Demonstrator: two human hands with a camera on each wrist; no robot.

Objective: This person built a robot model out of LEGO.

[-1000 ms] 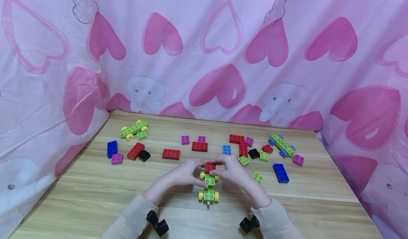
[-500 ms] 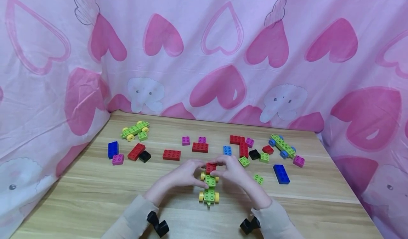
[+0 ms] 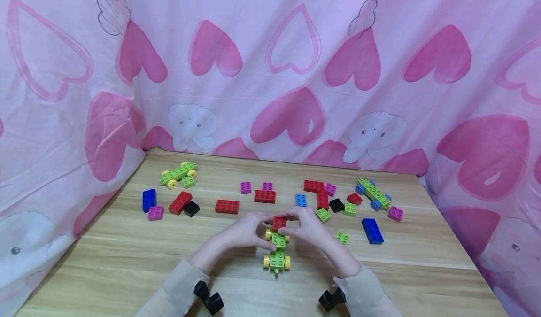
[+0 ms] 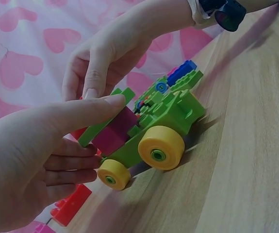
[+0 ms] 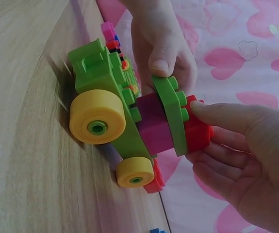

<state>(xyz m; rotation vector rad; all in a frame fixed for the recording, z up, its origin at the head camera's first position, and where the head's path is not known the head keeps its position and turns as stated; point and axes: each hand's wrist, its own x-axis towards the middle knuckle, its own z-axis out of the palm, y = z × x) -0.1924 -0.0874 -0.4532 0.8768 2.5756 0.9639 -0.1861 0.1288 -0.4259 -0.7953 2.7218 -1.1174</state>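
A green toy car base (image 3: 277, 260) with yellow wheels (image 5: 97, 116) stands on the table between my hands. Stacked toward its far end are a purple brick (image 5: 154, 124), a thin green plate (image 5: 170, 115) and, on top, a red brick (image 3: 279, 223). My left hand (image 3: 249, 230) pinches the green plate, its thumb along the near side in the left wrist view. With thumb and fingers, my right hand (image 3: 307, 225) grips the red brick. In the left wrist view most of that red brick is hidden behind the plate and the left thumb.
Behind the hands lie loose bricks, such as a red one (image 3: 227, 206), a light blue one (image 3: 300, 200) and a dark blue one (image 3: 372, 231). Two more wheeled bases stand farther back, one yellow-wheeled (image 3: 178, 173), one blue-wheeled (image 3: 374, 194). A pink heart-patterned curtain (image 3: 236, 96) borders the table.
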